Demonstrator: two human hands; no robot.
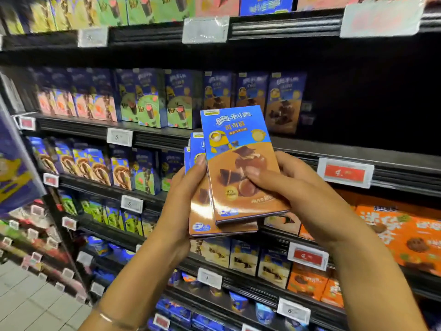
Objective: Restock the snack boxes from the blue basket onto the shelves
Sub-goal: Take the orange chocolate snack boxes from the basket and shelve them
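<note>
Both hands are holding a small stack of snack boxes up in front of the shelves. The left hand (181, 197) is gripping the rear boxes (202, 213) along their left edge, with its thumb lying on their front. The right hand (298, 187) is holding the front box (241, 161), its thumb pressing across the brown lower face and its fingers curling round the right edge. The front box is standing nearly upright, tilting a little to the left. It is sitting higher than the boxes behind, so their left edges and bottom corners are showing past it. At least two boxes are sitting behind it.

Just above and beyond the hands, matching boxes (285, 101) are standing upright in a row. To the right of that row, above the right hand, a dark open stretch of shelf (370, 103) is offering free room. The shelf lip (300, 152) is running behind the stack at the level of the right fingers, carrying a red price tag (346, 174) to the right of that hand. Green boxes (152, 103) are filling the shelf above and left of the left hand. Orange boxes (401, 232) are lying below and right of the right wrist.
</note>
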